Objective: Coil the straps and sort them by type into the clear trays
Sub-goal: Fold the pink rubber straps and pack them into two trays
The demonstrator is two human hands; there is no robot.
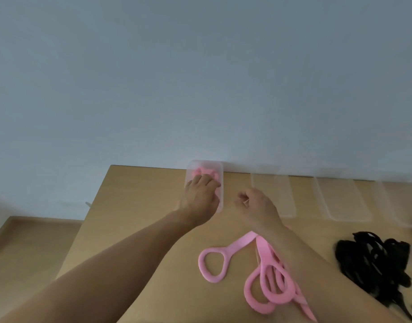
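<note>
Tabletop: left hand (198, 194) presses pink strap (206, 172) into tray (220, 201); right hand (256, 202) curled, empty

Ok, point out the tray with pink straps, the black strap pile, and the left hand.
Clear plastic tray holding pink straps (220, 203): head view, right wall.
Tangled black strap pile (372, 264): head view, middle.
Left hand (199, 195): head view, back.

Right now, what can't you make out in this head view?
- Pink strap in the leftmost clear tray: the left hand covers it, coil unclear.
- Rightmost tray: cut off by the right edge, blurred.
- Black straps: tangled, blurred, count unclear.
- Right hand: contents not visible.
</note>
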